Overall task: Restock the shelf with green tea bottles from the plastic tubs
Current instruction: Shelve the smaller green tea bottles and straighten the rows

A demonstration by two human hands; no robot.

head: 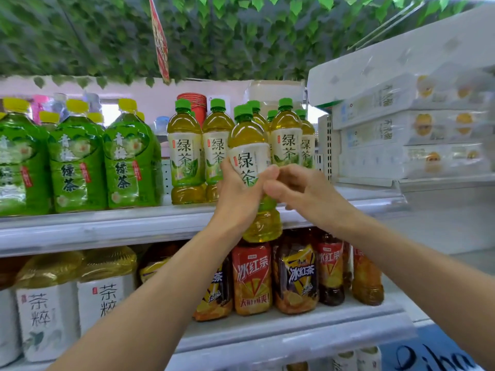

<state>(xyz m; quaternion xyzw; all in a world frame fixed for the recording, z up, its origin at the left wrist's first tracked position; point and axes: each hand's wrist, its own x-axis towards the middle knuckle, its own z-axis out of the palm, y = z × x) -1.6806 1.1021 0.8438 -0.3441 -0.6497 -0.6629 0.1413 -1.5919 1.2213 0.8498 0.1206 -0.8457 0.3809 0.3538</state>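
Observation:
A green tea bottle [249, 145] with a green cap and white label is held upright in front of the top shelf [107, 223]. My left hand [238, 194] is wrapped around its middle. My right hand [302, 191] touches the bottle's right side with curled fingers, thumb against my left thumb. The bottle's base hangs below the shelf edge. Behind it, several matching green tea bottles [186, 153] stand in rows on the top shelf, with a gap in the front row behind the held bottle. No plastic tub is in view.
Large green-labelled bottles [77, 162] fill the shelf's left part. Below stand iced tea bottles [251, 279] and big white-labelled bottles [48, 317]. Stacked white packs [409, 129] sit to the right. Leaf decoration and a red sign [160, 41] hang overhead.

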